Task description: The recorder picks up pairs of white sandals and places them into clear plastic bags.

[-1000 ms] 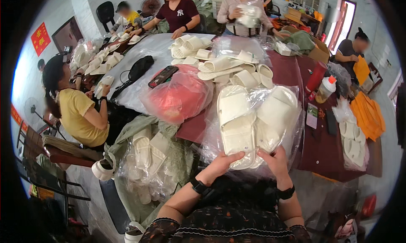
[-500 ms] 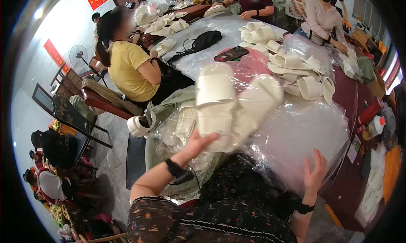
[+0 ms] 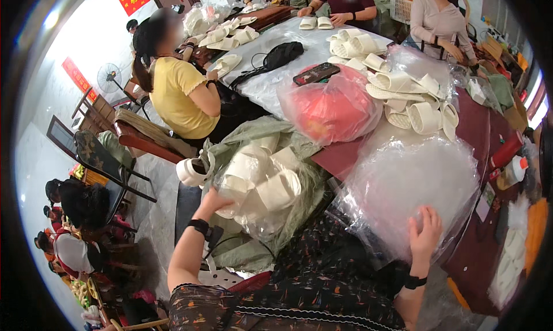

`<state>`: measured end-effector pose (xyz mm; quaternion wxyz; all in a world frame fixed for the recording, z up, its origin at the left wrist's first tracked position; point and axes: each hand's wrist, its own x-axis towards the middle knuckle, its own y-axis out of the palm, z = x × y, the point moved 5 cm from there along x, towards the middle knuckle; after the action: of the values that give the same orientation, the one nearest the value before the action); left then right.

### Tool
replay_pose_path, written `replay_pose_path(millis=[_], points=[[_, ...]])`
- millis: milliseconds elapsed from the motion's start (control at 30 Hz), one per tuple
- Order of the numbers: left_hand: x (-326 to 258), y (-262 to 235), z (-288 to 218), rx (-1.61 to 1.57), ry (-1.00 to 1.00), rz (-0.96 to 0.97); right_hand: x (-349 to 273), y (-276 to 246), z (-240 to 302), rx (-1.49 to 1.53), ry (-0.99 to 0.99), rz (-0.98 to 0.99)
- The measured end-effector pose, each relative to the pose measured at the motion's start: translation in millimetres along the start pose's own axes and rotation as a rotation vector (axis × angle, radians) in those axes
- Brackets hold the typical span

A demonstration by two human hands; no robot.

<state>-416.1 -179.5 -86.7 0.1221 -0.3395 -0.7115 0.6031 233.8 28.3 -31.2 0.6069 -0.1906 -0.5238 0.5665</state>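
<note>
Left hand [image 3: 214, 202] on bagged slippers [image 3: 260, 184] (white), red bag [image 3: 333, 103] beyond — clear bags [image 3: 412, 187]

We see cream-white foam slippers in a clear plastic bag [image 3: 259, 190], an olive-green sack [image 3: 299, 152], a red bundle under clear film [image 3: 331, 103], and the dark maroon tabletop [image 3: 478, 129].

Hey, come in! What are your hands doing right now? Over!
Left hand gripping clear bag of white slippers, over the green sack. Right hand on stack of clear plastic bags at table edge. Nothing blocking. Over.
</note>
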Motion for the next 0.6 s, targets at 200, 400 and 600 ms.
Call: replay_pose_path(millis=[200, 400, 600], points=[[-29.7, -15.7, -132.1, 0.334, 0.344, -0.42, 2.9, 1.8, -2.2, -0.013, -0.008, 0.01], [-75.7, 71.8, -183.6, 0.476, 0.729, -0.062, -6.6, -7.1, 2.3, 0.051, -0.009, -0.006], [-47.5, 143.1, -134.1, 0.855, 0.517, 0.028, -5.8, 4.4, -1.7, 0.01, 0.003, 0.001]])
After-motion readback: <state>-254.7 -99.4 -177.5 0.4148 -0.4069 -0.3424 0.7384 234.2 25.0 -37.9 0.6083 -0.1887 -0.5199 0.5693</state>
